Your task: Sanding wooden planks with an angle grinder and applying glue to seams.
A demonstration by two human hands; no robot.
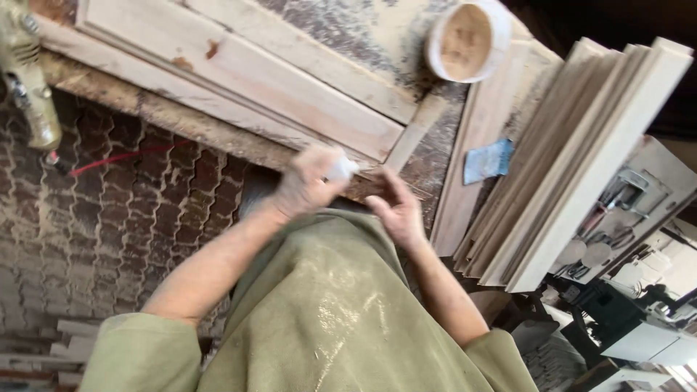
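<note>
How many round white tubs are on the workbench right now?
1. The white tub sits at the far end of the workbench, beyond the flat boards and beside the leaning boards. Others may lie outside the frame.

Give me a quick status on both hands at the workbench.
Left hand blurred, fingers closed on a small white object. Right hand open, empty, just beside it. Both at the bench edge below the wood panel. Nothing between them.

Both hands [348, 192] motion-blurred, small white object [341, 169] between them indistinct.
</note>
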